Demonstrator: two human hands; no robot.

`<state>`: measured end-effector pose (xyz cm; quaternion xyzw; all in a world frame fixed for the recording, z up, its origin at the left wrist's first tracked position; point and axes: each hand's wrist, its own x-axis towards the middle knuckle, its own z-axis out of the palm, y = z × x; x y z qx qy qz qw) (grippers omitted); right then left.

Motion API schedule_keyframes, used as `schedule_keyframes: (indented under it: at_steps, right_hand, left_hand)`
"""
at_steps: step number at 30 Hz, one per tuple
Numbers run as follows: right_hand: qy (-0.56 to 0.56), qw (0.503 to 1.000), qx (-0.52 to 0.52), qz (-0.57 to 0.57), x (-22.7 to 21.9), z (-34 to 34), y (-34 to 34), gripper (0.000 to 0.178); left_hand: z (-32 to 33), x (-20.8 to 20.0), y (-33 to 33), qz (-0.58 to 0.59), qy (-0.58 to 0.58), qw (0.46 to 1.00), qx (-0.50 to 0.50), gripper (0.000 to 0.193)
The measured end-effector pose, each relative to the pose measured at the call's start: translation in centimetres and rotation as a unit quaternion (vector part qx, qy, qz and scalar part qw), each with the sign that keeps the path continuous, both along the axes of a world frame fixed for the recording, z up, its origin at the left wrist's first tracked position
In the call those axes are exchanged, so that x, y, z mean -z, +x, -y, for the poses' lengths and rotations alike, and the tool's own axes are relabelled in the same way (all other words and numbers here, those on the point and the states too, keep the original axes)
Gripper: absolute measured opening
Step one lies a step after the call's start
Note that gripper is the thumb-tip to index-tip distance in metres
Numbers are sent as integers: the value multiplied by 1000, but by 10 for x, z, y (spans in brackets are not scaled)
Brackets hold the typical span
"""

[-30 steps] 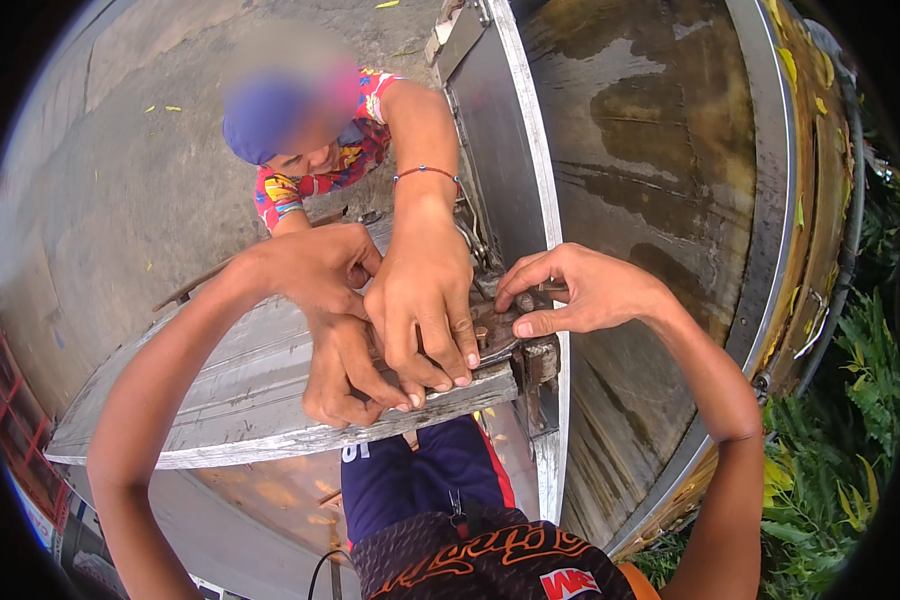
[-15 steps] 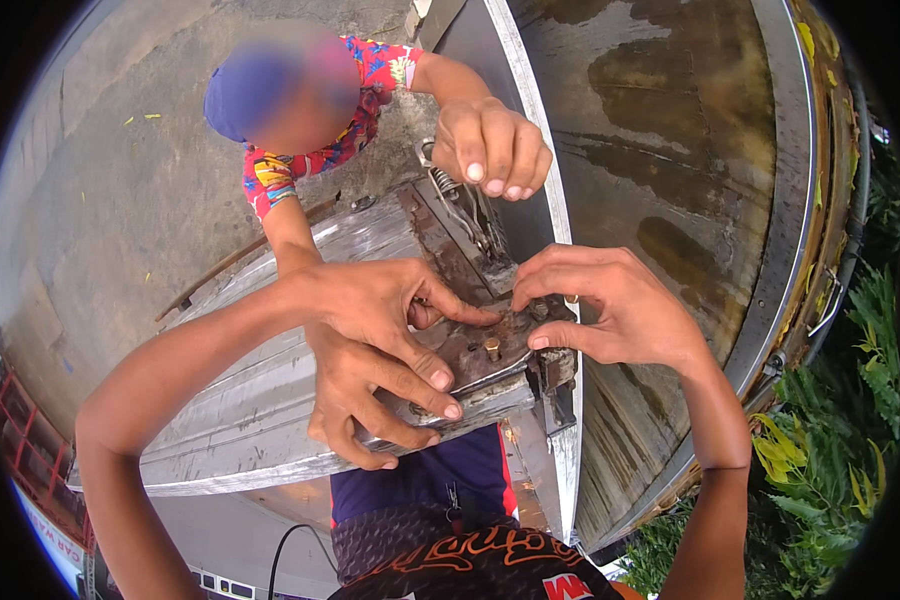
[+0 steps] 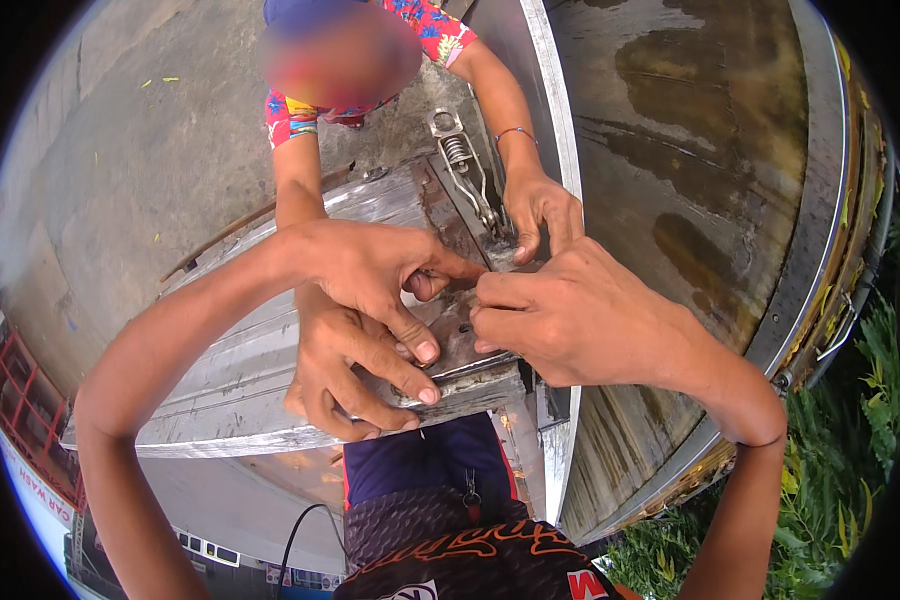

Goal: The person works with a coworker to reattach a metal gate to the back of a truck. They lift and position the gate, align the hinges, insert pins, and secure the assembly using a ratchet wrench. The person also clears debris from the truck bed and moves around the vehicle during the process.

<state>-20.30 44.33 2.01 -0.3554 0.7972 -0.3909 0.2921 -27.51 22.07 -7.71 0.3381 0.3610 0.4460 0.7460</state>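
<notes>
The right hand (image 3: 570,318) now curls over the rusty plate (image 3: 452,325) mid-frame, its grip hidden; the left hand (image 3: 368,268) stays spread. The co-worker's braceleted hand (image 3: 542,208) has lowered nearby, so work seems gathering there.

Soft daylight is lighting the floor (image 3: 200,170) evenly, while the leaves (image 3: 875,480) are lying partly in shade. Fisheye distortion is bowing the board (image 3: 220,345), black is rimming the view, and a blur is masking the co-worker's head (image 3: 340,55).
</notes>
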Motion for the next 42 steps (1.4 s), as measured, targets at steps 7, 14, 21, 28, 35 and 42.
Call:
schedule_keyframes:
  at_steps: [7, 14, 21, 28, 35, 42]
  right_hand:
    - [-12, 998, 8, 67, 4, -1, 0, 11]
    - [15, 998, 22, 64, 9, 4, 6, 10]
    - [130, 989, 57, -50, -4, 14, 10, 15]
    - [-35, 779, 607, -154, -44, 20, 128, 18]
    - [-50, 659, 746, -82, -14, 125, 257, 18]
    - [-163, 634, 756, -23, 41, 214, 274, 15]
  left_hand:
    - [-2, 8, 4, 74, -8, 996, 47, 76]
    - [-1, 4, 11, -45, -5, 999, -8, 68]
    - [-7, -24, 12, -94, -32, 992, -83, 49]
    - [-21, -104, 11, -344, -79, 936, 9, 23]
    - [-7, -109, 37, -555, -56, 828, -61, 25]
    - [6, -112, 43, -582, -94, 801, -109, 38]
